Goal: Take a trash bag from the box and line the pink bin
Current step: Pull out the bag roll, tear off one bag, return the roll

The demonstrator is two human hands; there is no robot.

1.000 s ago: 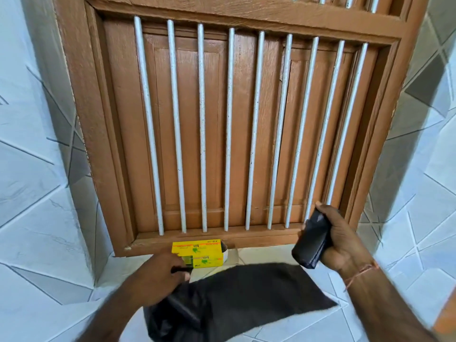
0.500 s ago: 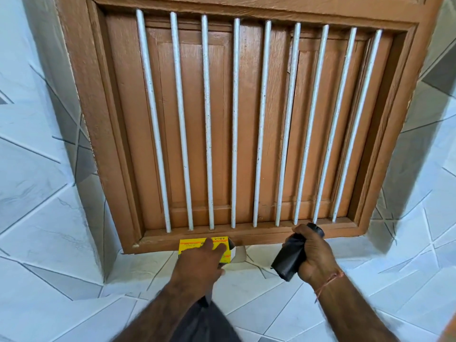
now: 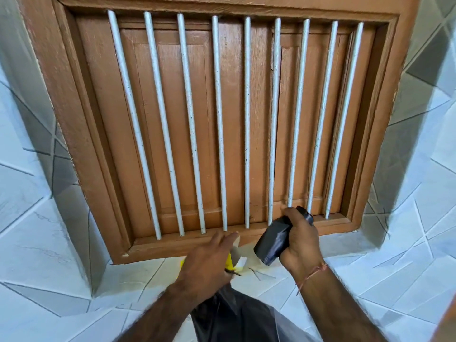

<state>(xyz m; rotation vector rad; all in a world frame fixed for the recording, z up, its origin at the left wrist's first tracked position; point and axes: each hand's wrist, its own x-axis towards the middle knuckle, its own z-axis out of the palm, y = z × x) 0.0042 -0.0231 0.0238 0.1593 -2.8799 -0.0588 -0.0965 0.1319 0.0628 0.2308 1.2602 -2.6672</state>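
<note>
The yellow trash bag box lies on the white tiled ledge just below the wooden window frame, and my left hand covers most of it, fingers stretched forward over its top. A loose black trash bag hangs down from under that hand, a dark bit of it pinched at the thumb. To the right of the box, a little above the ledge, my right hand grips a rolled-up black roll of trash bags, tilted. The pink bin is not in view.
A brown wooden window frame with several white vertical bars and shut shutters fills the view ahead. White tiled walls with grey lines stand on both sides, and the tiled ledge runs below the frame.
My left hand has moved forward from the spread black bag onto the yellow box, dragging the bag along beneath it. My right hand with the roll has shifted slightly left, towards the box.
</note>
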